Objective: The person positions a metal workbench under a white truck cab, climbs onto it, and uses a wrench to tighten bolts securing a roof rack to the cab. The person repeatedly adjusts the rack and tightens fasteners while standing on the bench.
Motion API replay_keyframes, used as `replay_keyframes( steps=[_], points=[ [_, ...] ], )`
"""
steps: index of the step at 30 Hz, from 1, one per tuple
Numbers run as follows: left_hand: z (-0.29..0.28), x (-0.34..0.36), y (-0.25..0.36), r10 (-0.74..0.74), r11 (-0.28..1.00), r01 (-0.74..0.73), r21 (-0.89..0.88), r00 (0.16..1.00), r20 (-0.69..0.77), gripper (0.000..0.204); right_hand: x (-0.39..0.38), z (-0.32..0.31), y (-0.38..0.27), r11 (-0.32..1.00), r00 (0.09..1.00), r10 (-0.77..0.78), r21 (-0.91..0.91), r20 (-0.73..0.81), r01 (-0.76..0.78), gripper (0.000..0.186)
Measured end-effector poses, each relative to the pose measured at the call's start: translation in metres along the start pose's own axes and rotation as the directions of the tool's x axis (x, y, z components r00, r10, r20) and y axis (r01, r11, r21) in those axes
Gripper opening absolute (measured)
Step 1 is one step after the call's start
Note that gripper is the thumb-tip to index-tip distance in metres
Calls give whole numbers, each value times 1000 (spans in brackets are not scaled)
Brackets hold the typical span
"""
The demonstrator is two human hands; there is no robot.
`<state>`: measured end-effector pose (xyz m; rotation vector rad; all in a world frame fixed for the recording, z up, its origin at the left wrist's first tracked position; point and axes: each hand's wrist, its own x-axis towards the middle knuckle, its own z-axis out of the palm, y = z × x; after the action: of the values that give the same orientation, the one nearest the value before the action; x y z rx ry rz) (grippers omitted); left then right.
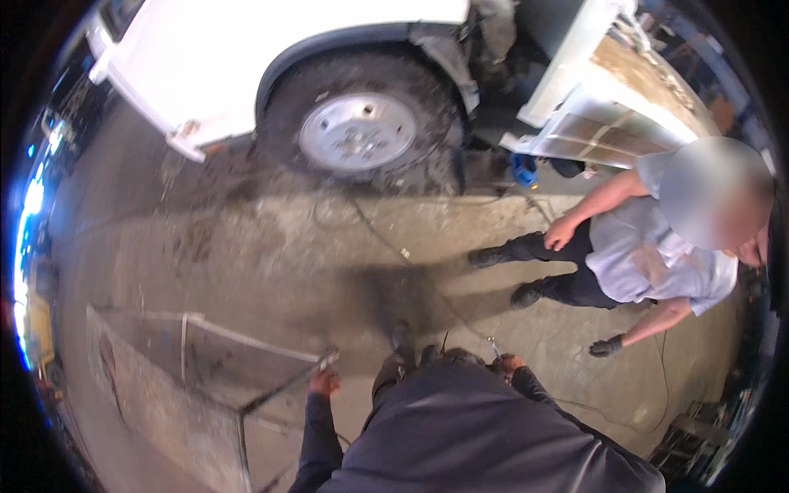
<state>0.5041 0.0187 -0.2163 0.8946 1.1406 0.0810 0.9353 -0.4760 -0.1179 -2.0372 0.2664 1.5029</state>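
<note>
My left hand (325, 381) is closed at the corner of a thin metal frame (246, 339). A small greyish piece (329, 359) shows just above its fingers; whether I grip that piece or the frame itself is too small to tell. My right hand (511, 362) is closed around a slim, shiny metal hand tool (494, 346), which points up and away from me. The tool's exact kind cannot be made out. Both forearms are in dark sleeves, one on each side of my dark top.
Ahead stands a white vehicle with a large wheel (359, 131). A co-worker (649, 238) in a grey shirt stands at right, one hand gloved (606, 346). Cables (374, 230) cross the concrete floor. A blue tool (523, 171) lies beyond; a worn panel (164, 403) leans at left.
</note>
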Motion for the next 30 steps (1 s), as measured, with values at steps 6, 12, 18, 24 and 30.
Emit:
replay_keyframes(
  steps=[6,12,18,24,30],
  points=[
    [-1,-98,-17,-137,958,44,-282,937,-320,55,24,-21,51,753,887,-408,-469,218,462,17],
    [-52,-194,-1,-116,977,-41,-208,716,-688,78,69,-32,46,946,951,17,303,308,-115,23],
    [-23,-202,111,124,958,-259,-122,758,-640,81,73,-19,32,908,872,-146,414,467,-69,25],
    [-53,-128,118,463,839,-544,-8,721,-515,63,115,0,24,861,778,-100,446,620,-245,27],
    [-38,-14,112,143,925,-348,-155,693,-706,60,127,-19,-32,978,993,14,207,119,-39,20]
  ],
)
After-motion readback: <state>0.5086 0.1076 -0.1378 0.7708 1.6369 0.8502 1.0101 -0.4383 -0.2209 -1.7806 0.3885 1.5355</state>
